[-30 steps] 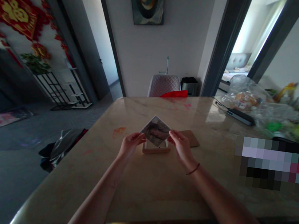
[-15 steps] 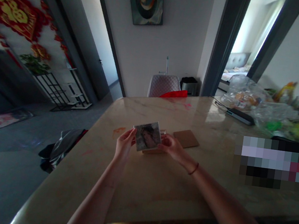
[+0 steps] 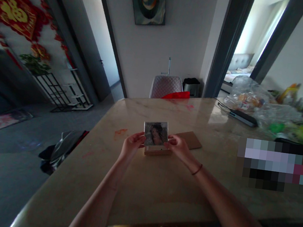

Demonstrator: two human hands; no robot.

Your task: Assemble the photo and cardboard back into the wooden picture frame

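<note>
Fingers (image 3: 138, 139) of left hand (image 3: 129, 146) and right hand (image 3: 179, 147), nearly closed, pinch the photo card (image 3: 155, 133) at its nine and three o'clock edges, a shallow box (image 3: 158, 152) showing at six o'clock on the tabletop (image 3: 147, 191); light, even pressure should avoid bending.

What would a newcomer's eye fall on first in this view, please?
Probably the red-and-gold hanging at the upper left. Next, the small picture held between the left hand and right hand, above the table. Clear plastic bags on the table's right side may also draw the eye.
</note>
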